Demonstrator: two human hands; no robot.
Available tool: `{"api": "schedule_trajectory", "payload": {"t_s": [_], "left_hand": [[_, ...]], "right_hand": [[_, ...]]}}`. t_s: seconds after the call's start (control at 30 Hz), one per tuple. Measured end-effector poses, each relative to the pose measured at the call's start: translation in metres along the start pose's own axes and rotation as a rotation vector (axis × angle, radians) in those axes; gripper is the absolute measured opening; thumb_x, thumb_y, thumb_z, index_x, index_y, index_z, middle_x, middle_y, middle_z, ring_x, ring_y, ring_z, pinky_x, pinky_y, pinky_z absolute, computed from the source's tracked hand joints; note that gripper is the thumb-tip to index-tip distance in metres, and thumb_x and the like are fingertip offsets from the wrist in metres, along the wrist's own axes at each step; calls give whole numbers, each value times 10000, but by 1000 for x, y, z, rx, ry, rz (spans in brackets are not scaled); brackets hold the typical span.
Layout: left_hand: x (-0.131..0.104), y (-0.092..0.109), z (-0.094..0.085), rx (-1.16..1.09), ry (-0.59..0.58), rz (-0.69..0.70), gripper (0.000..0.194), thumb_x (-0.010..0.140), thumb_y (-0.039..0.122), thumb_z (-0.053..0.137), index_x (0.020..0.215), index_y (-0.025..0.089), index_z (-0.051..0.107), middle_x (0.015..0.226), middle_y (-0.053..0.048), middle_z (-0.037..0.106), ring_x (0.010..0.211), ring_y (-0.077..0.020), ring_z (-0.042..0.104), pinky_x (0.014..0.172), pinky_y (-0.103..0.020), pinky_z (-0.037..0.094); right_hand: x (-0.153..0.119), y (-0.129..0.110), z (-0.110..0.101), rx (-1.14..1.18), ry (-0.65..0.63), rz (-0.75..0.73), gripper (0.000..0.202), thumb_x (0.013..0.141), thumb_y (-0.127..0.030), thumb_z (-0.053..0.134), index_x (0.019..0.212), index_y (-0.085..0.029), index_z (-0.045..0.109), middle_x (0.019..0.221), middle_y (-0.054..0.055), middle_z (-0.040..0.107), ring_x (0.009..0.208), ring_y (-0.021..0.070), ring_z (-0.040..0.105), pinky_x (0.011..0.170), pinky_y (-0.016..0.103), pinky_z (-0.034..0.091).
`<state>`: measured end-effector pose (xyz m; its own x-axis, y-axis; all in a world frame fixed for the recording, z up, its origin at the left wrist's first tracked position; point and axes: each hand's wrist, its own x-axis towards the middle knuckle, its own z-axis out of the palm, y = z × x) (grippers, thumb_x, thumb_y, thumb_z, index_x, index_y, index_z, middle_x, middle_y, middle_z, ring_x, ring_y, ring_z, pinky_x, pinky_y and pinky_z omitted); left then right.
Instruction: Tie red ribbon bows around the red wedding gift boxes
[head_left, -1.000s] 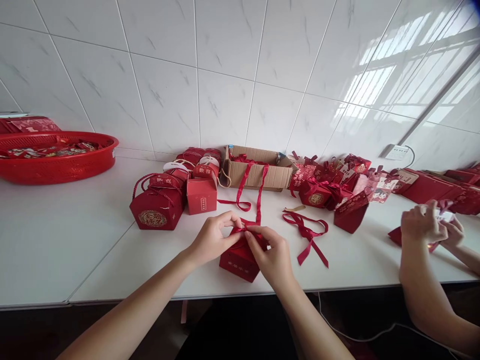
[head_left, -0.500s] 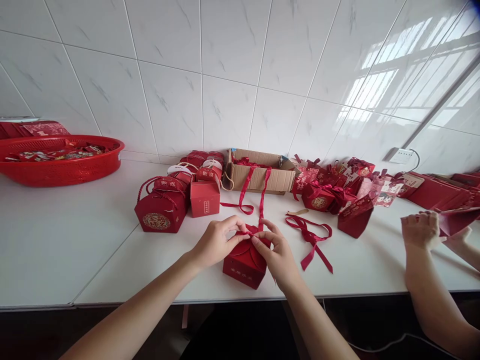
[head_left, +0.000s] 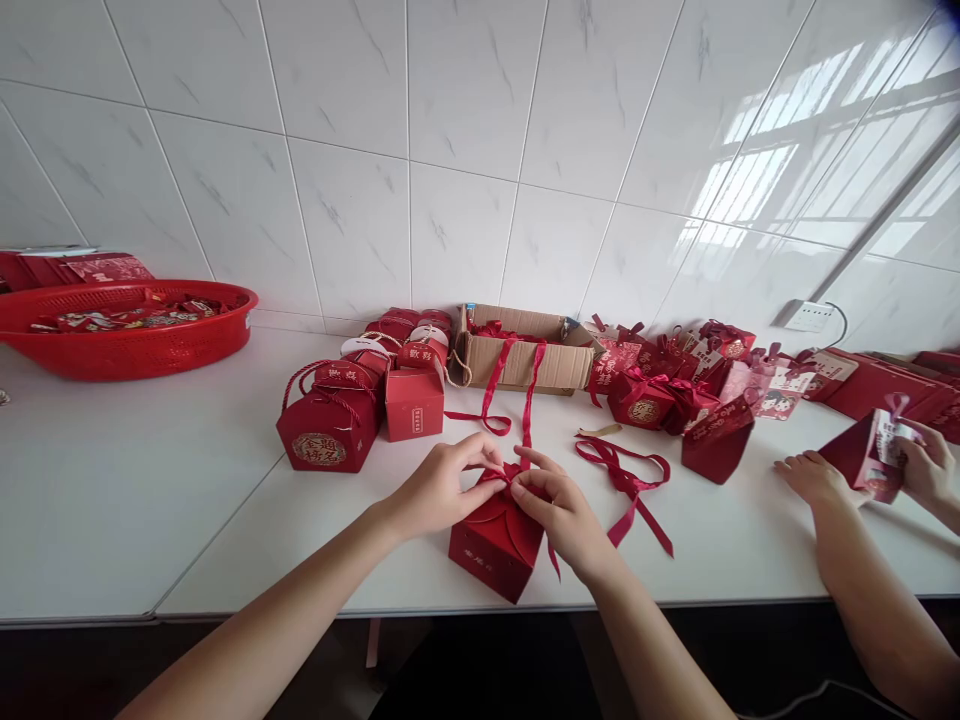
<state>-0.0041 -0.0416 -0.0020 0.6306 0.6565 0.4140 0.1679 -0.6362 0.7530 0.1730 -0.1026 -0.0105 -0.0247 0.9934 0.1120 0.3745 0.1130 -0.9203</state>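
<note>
A red gift box (head_left: 491, 555) with curved top flaps stands near the table's front edge, between my hands. Red ribbon (head_left: 527, 415) runs over its top, and one tail hangs down the right side. From the left, my left hand (head_left: 442, 485) pinches the ribbon at the top centre between thumb and fingers. Opposite it, my right hand (head_left: 559, 510) also pinches the ribbon there. The fingertips nearly meet, so the knot or loop between them is partly hidden. To the right, a loose red ribbon (head_left: 626, 480) lies curled on the table.
Red handled boxes (head_left: 330, 430) stand left of centre. An open cardboard box (head_left: 517, 365) with ribbon sits against the wall. A red plastic basket (head_left: 150, 345) is at far left. Finished-looking boxes (head_left: 645, 400) crowd the right, where another person's hands (head_left: 821, 480) hold a red box.
The gift box has turned slightly and shifted a little toward the table edge, with both hands still at the ribbon. At right, the other person's hands have brought a red box lower onto the table.
</note>
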Motion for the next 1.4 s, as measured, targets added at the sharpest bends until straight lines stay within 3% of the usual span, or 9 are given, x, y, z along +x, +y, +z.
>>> {"api": "schedule_trajectory", "payload": {"t_s": [0.17, 0.5, 0.73, 0.97, 1.4], "left_hand": [[-1, 1, -2, 19, -18, -16, 212, 785, 188, 609, 981, 196, 530, 965, -41, 659, 962, -169, 646, 932, -339, 497], [1, 5, -4, 14, -55, -5, 155, 790, 191, 609, 936, 192, 555, 975, -36, 645, 928, -158, 658, 900, -309, 511], [1, 7, -3, 45, -71, 5, 136, 781, 140, 568, 898, 190, 520, 894, -10, 600, 889, -139, 623, 854, -284, 509], [1, 5, -2, 131, -61, 59, 141, 774, 142, 543, 885, 201, 480, 848, 6, 564, 774, -113, 557, 782, -256, 501], [1, 5, 0, 33, -35, 61, 178, 753, 117, 538, 910, 196, 508, 849, -4, 593, 818, -131, 605, 875, -315, 505]], "right_hand": [[-2, 0, 6, 31, 44, -19, 241, 839, -399, 547, 768, -204, 669, 1358, 103, 480, 1351, 272, 320, 1075, 441, 277], [-3, 3, 6, 48, 77, -62, 264, 834, -438, 550, 776, -208, 667, 1342, 107, 488, 1324, 286, 365, 1058, 461, 318], [-6, 5, 5, -31, 107, -89, 223, 840, -394, 553, 783, -211, 666, 1407, 108, 424, 1365, 290, 291, 1084, 474, 278], [-8, 5, 4, -96, 102, -172, 201, 854, -365, 542, 831, -227, 685, 1431, 88, 408, 1395, 274, 225, 1107, 487, 241], [-9, 0, 2, -62, 15, -163, 202, 837, -384, 577, 824, -238, 717, 1408, 79, 459, 1354, 283, 330, 1080, 478, 303]]}}
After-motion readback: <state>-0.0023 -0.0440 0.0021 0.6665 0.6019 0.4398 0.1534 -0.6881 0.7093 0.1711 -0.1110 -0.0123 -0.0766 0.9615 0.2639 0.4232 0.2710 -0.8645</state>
